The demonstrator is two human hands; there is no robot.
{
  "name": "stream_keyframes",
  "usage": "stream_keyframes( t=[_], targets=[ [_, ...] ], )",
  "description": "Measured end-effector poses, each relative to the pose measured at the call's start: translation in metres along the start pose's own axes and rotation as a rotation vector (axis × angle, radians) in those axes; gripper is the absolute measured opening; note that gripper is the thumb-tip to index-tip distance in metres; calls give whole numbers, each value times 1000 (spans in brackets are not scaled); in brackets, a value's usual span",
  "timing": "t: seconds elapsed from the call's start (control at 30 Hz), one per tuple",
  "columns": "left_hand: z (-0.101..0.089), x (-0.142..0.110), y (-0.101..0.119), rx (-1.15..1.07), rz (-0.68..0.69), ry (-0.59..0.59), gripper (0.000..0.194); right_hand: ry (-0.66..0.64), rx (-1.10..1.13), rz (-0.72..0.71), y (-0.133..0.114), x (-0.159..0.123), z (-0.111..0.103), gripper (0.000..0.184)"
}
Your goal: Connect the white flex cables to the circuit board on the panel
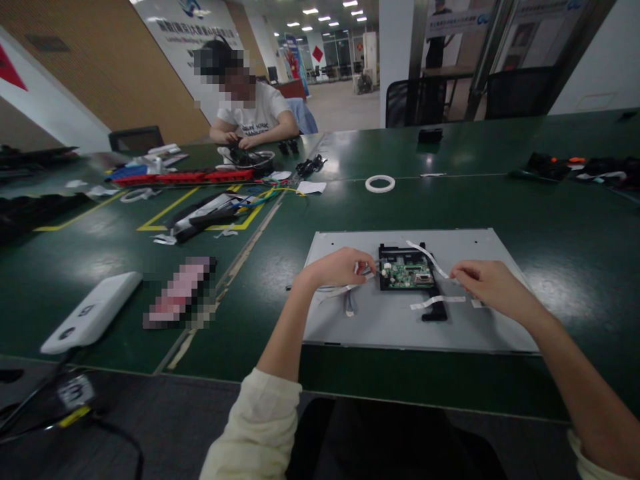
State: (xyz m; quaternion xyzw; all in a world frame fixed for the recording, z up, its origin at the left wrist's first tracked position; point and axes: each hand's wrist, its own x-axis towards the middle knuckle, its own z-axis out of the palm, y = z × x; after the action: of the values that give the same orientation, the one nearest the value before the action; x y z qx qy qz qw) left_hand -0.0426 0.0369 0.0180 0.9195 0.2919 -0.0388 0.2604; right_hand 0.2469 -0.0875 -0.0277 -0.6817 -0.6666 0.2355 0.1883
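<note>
Two hands are held at either side of the circuit board point(406, 275), which is set in a black frame point(437, 311) on a flat grey panel point(477, 247) laid on the desk point(345, 207). To the right of the board, one end of a thin white strip point(428, 255) is pinched by the right hand point(484, 283). To the left of the board, the left hand point(340, 267) is curled near some pale cables point(349, 307); whether anything is gripped cannot be told. The strip looks light and limp, and would be best taken by its tip, without a sharp tug. The board seems stiff but fragile, best touched only at its rim; the panel, probably heavier and perhaps slippery, is better borne by opposite edges.
</note>
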Motion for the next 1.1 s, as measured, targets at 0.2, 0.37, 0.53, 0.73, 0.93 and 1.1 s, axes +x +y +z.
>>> stream_keyframes(
  t=[0.2, 0.37, 0.53, 0.73, 0.93, 1.1],
  targets=[
    [5, 4, -9, 9, 40, 49, 18, 160, -10, -167, -4, 1, 6, 29],
    [7, 6, -14, 21, 99, 110, 13, 271, -27, -533, -24, 0, 20, 27],
    [4, 3, -15, -42, 103, 125, 11, 83, -191, -676, -39, -4, 37, 41],
    [-13, -17, -14, -279, 113, 40, 8, 9, -261, -659, -41, -5, 42, 45],
    [-33, -48, -22, -627, 242, 37, 16, 9, -235, -640, -41, -3, 43, 47],
    [-32, -53, -30, -846, 386, 257, 28, 1, -247, -636, -40, -3, 44, 47]
  ],
)
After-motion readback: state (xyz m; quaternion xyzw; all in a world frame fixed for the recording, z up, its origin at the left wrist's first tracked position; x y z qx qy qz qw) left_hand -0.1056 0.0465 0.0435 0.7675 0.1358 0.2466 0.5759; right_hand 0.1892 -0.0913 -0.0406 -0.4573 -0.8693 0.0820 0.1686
